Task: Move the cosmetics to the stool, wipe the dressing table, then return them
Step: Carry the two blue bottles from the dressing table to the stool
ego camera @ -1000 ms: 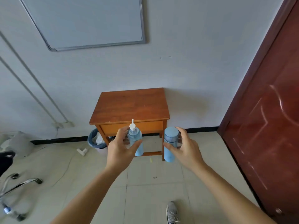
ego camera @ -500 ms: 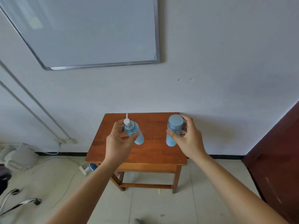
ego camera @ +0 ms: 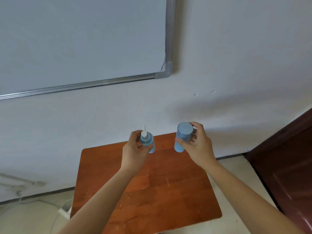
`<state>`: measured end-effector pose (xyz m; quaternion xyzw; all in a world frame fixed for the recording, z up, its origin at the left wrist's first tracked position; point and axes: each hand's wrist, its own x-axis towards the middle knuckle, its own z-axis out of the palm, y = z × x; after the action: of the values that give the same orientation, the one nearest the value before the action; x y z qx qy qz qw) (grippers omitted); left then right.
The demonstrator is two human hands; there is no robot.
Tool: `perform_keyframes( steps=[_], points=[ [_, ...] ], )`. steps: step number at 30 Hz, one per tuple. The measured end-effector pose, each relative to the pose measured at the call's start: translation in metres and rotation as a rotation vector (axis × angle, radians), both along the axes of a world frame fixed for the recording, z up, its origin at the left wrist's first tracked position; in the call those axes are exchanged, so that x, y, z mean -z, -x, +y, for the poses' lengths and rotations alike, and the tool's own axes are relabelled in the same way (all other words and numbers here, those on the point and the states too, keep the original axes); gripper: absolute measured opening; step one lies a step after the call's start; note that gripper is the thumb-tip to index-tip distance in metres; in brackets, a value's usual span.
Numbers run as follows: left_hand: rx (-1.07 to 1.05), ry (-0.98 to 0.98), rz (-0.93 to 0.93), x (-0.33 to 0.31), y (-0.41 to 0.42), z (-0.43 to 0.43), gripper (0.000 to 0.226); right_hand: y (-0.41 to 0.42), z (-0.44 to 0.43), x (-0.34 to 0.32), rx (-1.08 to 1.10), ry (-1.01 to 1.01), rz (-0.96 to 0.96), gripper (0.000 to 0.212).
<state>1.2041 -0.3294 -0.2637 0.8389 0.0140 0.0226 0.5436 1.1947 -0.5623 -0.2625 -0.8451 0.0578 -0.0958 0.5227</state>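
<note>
My left hand (ego camera: 135,153) grips a light blue pump bottle (ego camera: 147,141) with a white nozzle, held upright over the far part of a brown wooden stool top (ego camera: 152,191). A blue capped bottle (ego camera: 183,136) is held in my right hand (ego camera: 197,146), also above the far edge of the stool. Both bottles are in the air, apart from each other, and neither touches the wood. The stool top under my arms is bare and lightly scratched.
A grey wall with a metal-framed whiteboard (ego camera: 84,48) rises straight behind the stool. A dark red door (ego camera: 290,166) stands at the right. Pale floor tiles and a white power strip (ego camera: 65,211) lie to the stool's left.
I have stepped closer; the stool now fills the lower view under my arms. Both hands carried the bottles forward, from in front of the stool to above its far part.
</note>
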Motion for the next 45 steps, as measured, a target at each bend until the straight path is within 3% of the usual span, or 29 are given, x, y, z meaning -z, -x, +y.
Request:
perform_keyframes(
  steps=[14, 29, 34, 40, 45],
  points=[
    [0.019, 0.034, 0.167, 0.097, -0.090, -0.033, 0.044, -0.092, 0.018, 0.089, 0.082, -0.135, 0.153, 0.065],
    [0.094, -0.299, 0.118, 0.093, -0.093, -0.033, 0.062, -0.096, 0.012, 0.093, -0.108, 0.076, 0.213, 0.074],
    [0.082, -0.454, -0.169, 0.023, -0.077, -0.026, 0.047, -0.086, -0.008, 0.031, -0.061, 0.255, -0.001, 0.053],
    [0.116, -0.557, -0.522, -0.046, -0.053, -0.025, 0.048, -0.037, -0.027, -0.037, 0.149, 0.610, -0.274, 0.059],
    [0.273, -0.516, -0.586, -0.061, -0.031, -0.065, 0.059, 0.047, -0.054, -0.047, 0.394, 0.773, -0.200, 0.067]
  ],
)
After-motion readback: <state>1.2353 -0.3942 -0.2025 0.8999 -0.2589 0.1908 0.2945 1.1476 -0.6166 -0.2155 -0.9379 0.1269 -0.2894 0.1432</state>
